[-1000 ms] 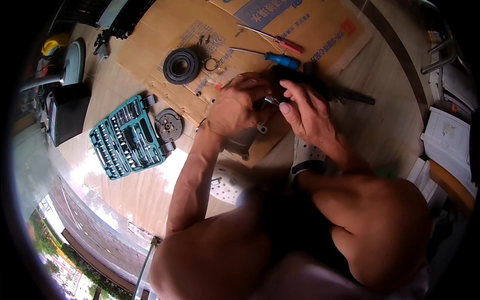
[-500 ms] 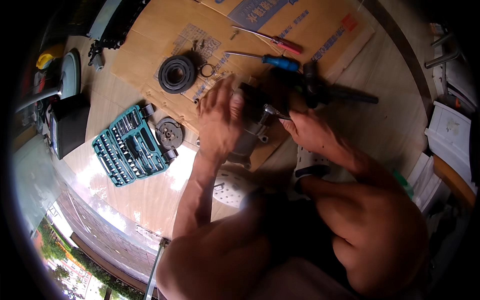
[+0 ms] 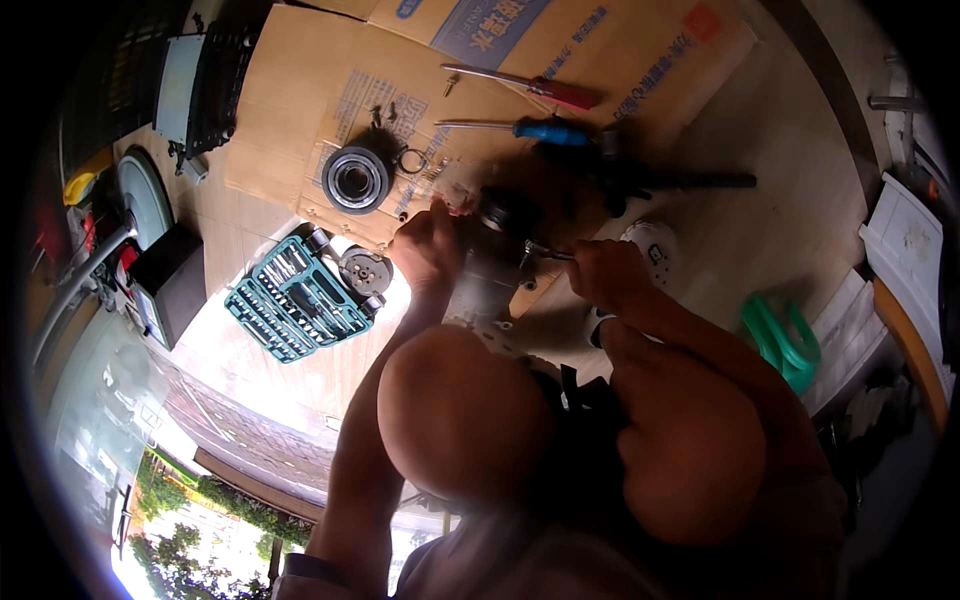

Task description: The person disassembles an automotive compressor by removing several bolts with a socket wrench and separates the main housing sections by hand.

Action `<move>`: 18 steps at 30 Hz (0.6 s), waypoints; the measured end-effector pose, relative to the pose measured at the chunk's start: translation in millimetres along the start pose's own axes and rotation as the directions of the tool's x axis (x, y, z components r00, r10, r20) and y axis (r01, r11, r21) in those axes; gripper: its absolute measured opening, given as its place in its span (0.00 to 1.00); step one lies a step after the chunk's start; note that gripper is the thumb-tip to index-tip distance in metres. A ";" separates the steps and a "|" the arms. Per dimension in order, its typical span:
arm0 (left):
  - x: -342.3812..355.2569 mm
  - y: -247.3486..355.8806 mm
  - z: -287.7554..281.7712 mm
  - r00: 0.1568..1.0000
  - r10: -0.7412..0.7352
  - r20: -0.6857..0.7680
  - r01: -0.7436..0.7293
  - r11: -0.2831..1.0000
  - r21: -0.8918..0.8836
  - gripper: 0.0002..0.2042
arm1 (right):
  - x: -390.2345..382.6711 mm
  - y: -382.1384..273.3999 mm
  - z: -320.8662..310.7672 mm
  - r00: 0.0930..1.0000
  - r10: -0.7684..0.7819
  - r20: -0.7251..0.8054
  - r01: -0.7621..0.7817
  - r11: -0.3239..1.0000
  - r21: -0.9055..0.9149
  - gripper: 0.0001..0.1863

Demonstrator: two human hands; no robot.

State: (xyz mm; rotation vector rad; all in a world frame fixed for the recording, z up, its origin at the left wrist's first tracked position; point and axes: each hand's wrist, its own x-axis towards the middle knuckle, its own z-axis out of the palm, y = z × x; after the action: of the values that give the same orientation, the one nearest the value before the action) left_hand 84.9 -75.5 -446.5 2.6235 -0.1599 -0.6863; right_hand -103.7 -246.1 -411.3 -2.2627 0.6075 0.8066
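On the cardboard in front of me stands a grey cast-metal housing (image 3: 483, 290) with bolt lugs and a dark round end. My right hand (image 3: 608, 275) is closed round the handle of a ratchet wrench (image 3: 541, 250). The wrench's head and socket sit at the housing's right edge, over a bolt lug. My left hand (image 3: 428, 245) has its fingers curled against the housing's left side; the fingertips are partly hidden in shadow. A black grooved pulley (image 3: 357, 180) lies beyond my left hand, with a thin metal ring (image 3: 411, 160) beside it.
A teal socket-set case (image 3: 297, 300) lies unfolded on the left, next to a round metal plate (image 3: 364, 270). Red (image 3: 562, 93) and blue (image 3: 552, 131) screwdrivers lie on the cardboard (image 3: 300, 90). Behind my right hand is a dark long-handled tool (image 3: 690, 181). A green plastic object (image 3: 785, 342) stands right.
My left hand has gone from lying spread over the housing to curled fingers at its left side. The right hand keeps the ratchet wrench at the lug. The whole view has shifted.
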 end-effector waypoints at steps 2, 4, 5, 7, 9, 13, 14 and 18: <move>-0.4 -6.3 3.4 0.998 -0.038 -0.053 0.035 0.998 -0.059 0.24 | -3.1 5.3 8.9 0.999 -0.029 -0.042 0.031 0.999 0.037 0.12; -6.1 -8.6 7.1 0.993 0.014 -0.114 -0.014 1.000 0.002 0.24 | -1.5 8.1 13.4 0.998 -0.051 -0.041 0.052 0.998 0.032 0.12; -4.9 -4.7 9.3 0.989 0.047 -0.144 -0.043 0.999 0.029 0.23 | -0.2 10.0 13.3 0.995 -0.071 -0.074 0.076 0.995 0.070 0.12; -4.7 0.2 10.9 0.982 0.041 -0.186 -0.041 0.999 0.005 0.24 | -0.7 16.3 12.9 0.984 -0.107 -0.141 0.127 0.981 0.144 0.11; -3.9 -0.1 8.9 0.987 -0.015 -0.157 0.006 0.998 -0.058 0.24 | -2.4 15.2 8.1 0.989 -0.102 -0.108 0.112 0.989 0.099 0.11; -4.9 8.3 10.1 0.986 -0.007 -0.167 0.010 1.000 0.022 0.23 | -3.1 27.2 21.9 0.968 -0.141 -0.210 0.156 0.986 0.059 0.11; -2.6 -6.9 17.1 0.975 0.038 -0.219 -0.033 0.999 0.024 0.22 | -7.2 26.0 26.6 0.964 -0.145 -0.222 0.169 0.981 0.092 0.11; -7.4 -19.9 14.5 0.980 0.053 -0.192 -0.045 0.998 0.044 0.21 | 2.3 25.4 21.9 0.959 -0.170 -0.225 0.192 0.978 0.079 0.12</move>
State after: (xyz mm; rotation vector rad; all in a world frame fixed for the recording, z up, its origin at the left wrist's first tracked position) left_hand 71.4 -61.3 -463.1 2.6960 -0.1809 -0.4125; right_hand -125.6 -248.4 -436.6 -2.2901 0.5158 0.4327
